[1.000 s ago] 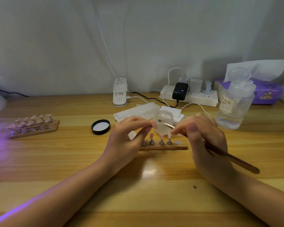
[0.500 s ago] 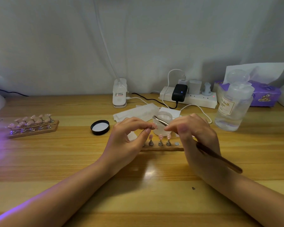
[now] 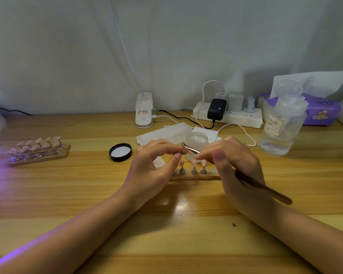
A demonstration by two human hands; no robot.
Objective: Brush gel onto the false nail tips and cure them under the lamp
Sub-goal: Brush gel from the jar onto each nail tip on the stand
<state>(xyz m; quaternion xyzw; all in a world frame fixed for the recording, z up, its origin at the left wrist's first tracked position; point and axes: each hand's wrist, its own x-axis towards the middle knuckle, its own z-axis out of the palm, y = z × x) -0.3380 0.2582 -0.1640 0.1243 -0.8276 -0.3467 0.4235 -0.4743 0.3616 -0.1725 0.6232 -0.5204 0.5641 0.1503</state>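
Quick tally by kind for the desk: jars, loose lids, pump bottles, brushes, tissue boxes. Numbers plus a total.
Glass jar: 1
Black lid: 1
Pump bottle: 1
Brush: 1
Tissue box: 1
Total: 5

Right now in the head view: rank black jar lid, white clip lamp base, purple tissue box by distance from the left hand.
1. Black jar lid: on the table just left of the left hand.
2. White clip lamp base: behind it, by the wall.
3. Purple tissue box: far right corner.
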